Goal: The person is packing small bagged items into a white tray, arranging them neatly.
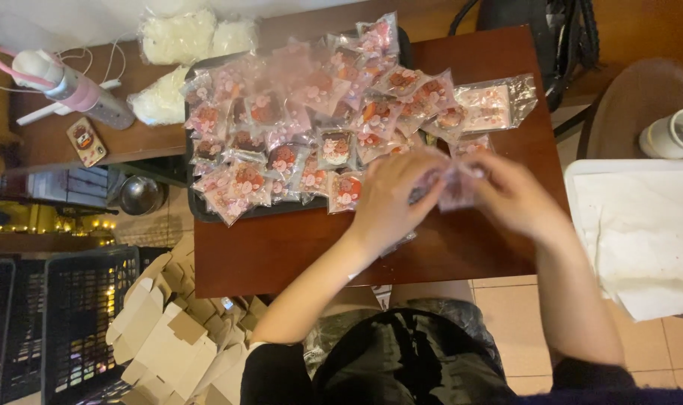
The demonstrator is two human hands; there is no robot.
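My left hand (390, 196) and my right hand (510, 195) meet over the right side of a dark wooden table (281, 251). Between them they hold a small clear pink packet (455, 184); it is blurred, so its contents are unclear. Just beyond the hands a black tray (200, 211) carries a heap of several similar pink flowered packets (311, 127) with small round treats inside. One larger clear packet (491, 105) lies at the table's far right.
White bags (180, 37) and a pink-and-white bottle (71, 86) lie at the back left. Folded cardboard boxes (169, 337) and black crates (71, 315) sit on the floor to the left. A white tray with paper (634, 225) and a white cup (672, 135) stand at the right.
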